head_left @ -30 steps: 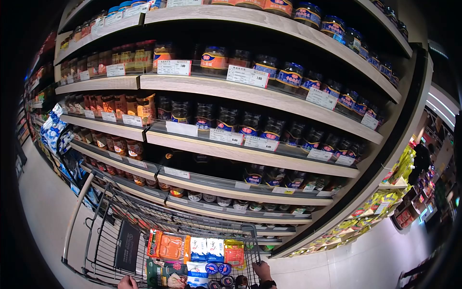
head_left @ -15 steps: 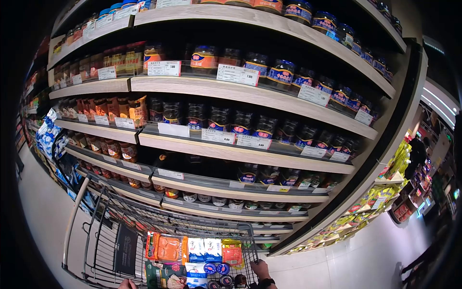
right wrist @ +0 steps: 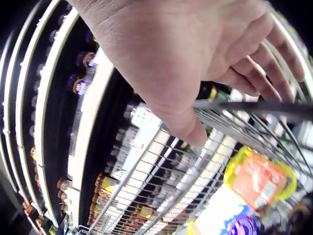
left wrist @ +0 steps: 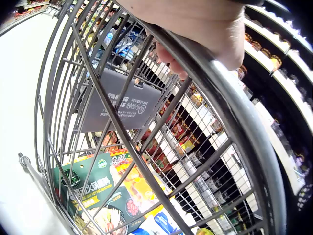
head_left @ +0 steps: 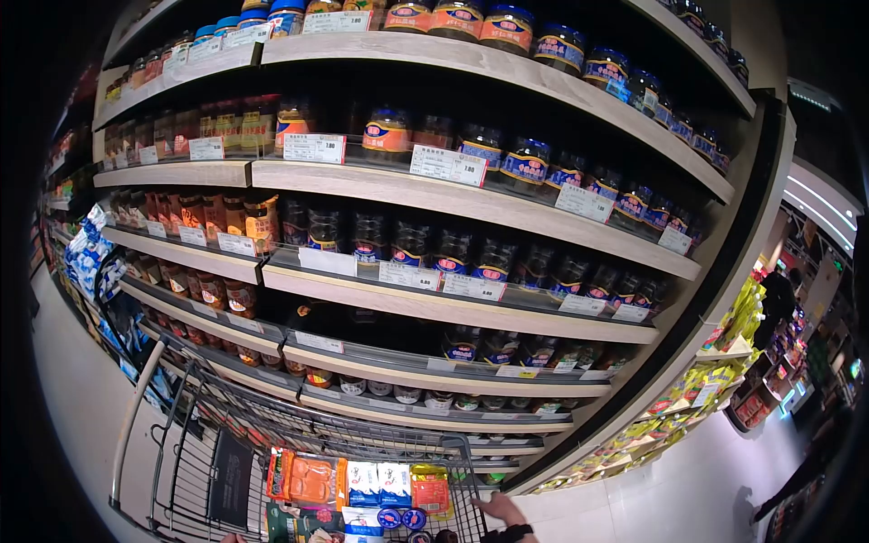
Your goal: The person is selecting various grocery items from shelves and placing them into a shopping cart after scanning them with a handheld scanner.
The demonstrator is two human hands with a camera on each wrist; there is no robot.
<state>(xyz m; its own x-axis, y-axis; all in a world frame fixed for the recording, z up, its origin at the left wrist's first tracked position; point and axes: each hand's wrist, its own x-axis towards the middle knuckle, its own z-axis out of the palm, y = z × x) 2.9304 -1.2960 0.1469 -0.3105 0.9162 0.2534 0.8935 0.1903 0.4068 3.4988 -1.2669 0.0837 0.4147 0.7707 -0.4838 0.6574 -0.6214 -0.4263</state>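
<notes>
My left hand (left wrist: pixel 195 29) grips the dark rail of the shopping cart (left wrist: pixel 115 110), fingers curled beneath it; in the head view only a sliver shows at the bottom edge. At the cart's other side, my right hand (head_left: pixel 498 509) has its fingers loosely extended over the rim. In the right wrist view the right hand (right wrist: pixel 186 58) has thumb and fingers spread apart, holding nothing. Inside the cart lie an orange packet (head_left: pixel 312 478), white-and-blue bags (head_left: pixel 378 484), a yellow-and-red pack (head_left: pixel 430 489), a green hot pot seasoning bag (left wrist: pixel 88 181) and blue-lidded jars (head_left: pixel 389 519).
Tall shelves (head_left: pixel 453 185) of jars with price tags (head_left: pixel 448 166) stand just beyond the cart. Yellow packets (head_left: pixel 697 398) fill the shelf end at right. Blue-and-white packages (head_left: pixel 90 258) hang at left. A person in dark clothes (head_left: pixel 815 452) is at the far right.
My right hand has loosened from the cart rim and its fingers have straightened. The head view has tilted up slightly, so the cart and left hand sit lower in it.
</notes>
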